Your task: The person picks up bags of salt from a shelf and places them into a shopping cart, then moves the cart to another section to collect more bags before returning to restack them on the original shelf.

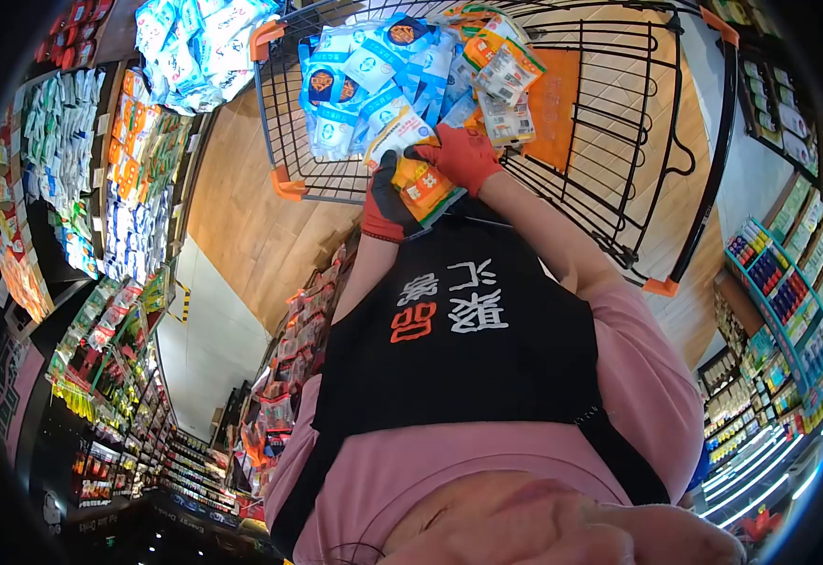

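Observation:
My left hand [390, 200], in a red glove with a dark palm, is wrapped round the lower left side of an orange and white packet [426, 188]. My right hand [463, 155], in a red glove, has its fingers closed at the packet's upper right edge. Both hands are at the near side of a wire shopping cart [619, 179]. Inside the cart, just beyond my hands, lie a heap of blue and white packets [374, 66] and several orange and green packets [506, 66]. A white and yellow packet [393, 127] lies right by my fingers.
An orange panel [553, 113] is in the cart. Another pile of white and blue packets [200, 47] stands beyond the cart to the left. Shelves of hanging packets [138, 151] line the left, and a blue rack [779, 292] stands at the right. Wooden flooring [242, 207] shows left of the cart.

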A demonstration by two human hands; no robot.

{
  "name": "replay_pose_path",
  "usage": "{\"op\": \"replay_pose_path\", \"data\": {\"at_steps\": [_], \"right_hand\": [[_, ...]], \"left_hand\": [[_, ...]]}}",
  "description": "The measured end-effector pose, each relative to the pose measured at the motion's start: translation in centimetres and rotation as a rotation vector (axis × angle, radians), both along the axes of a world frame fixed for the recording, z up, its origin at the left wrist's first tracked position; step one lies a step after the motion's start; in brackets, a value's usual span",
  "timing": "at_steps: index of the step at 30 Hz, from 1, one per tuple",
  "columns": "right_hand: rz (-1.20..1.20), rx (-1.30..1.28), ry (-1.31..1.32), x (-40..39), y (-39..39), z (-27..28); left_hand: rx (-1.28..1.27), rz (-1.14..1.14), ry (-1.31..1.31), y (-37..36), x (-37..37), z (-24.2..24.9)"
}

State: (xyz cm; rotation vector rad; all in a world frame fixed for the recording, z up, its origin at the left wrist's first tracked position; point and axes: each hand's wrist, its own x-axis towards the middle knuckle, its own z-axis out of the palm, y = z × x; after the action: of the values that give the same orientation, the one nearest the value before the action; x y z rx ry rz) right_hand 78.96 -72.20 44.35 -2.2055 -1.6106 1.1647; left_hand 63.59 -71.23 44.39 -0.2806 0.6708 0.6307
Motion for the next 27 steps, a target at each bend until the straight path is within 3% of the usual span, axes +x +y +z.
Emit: {"op": "replay_pose_path", "data": {"at_steps": [3,4,6,7,9,11,13,17,22,27], "right_hand": [[0.089,-0.082,0.01,2.2,0.5,-1.0],[0.018,-0.123,-0.029,3.6,1.0,-1.6],[-0.102,-0.114,-0.084,7.8,1.9,-4.5],[-0.157,-0.064,-0.098,10.4,2.2,-6.8],[0.032,-0.041,-0.484,15.3,3.9,-10.1],[0.135,-0.004,-0.768,18.3,5.6,-12.8],[0.182,-0.137,-0.672,20.6,7.6,-15.2],[0.219,-0.419,-0.637,20.1,10.5,-18.1],[0.125,-0.275,-0.55,21.9,10.6,-20.3],[-0.164,-0.405,0.084,21.3,9.3,-20.1]], "left_hand": [[-0.013,-0.007,0.123,-0.6,-0.3,-2.3],[0.0,-0.023,0.195,-0.9,-0.8,-3.7],[0.386,-0.105,0.545,-3.5,-3.9,-10.7],[0.401,-0.102,0.576,-3.6,-4.4,-11.1],[0.432,-0.097,0.638,-3.9,-5.3,-11.9],[0.05,0.033,0.4,-2.5,-4.6,-9.3],[-0.023,0.075,0.286,-1.2,-2.3,-5.7],[-0.093,0.146,0.194,-1.9,-1.7,-6.5],[-0.005,0.15,0.204,-2.5,-1.6,-9.7],[0.121,0.066,0.324,-3.5,-3.0,-14.6]]}}
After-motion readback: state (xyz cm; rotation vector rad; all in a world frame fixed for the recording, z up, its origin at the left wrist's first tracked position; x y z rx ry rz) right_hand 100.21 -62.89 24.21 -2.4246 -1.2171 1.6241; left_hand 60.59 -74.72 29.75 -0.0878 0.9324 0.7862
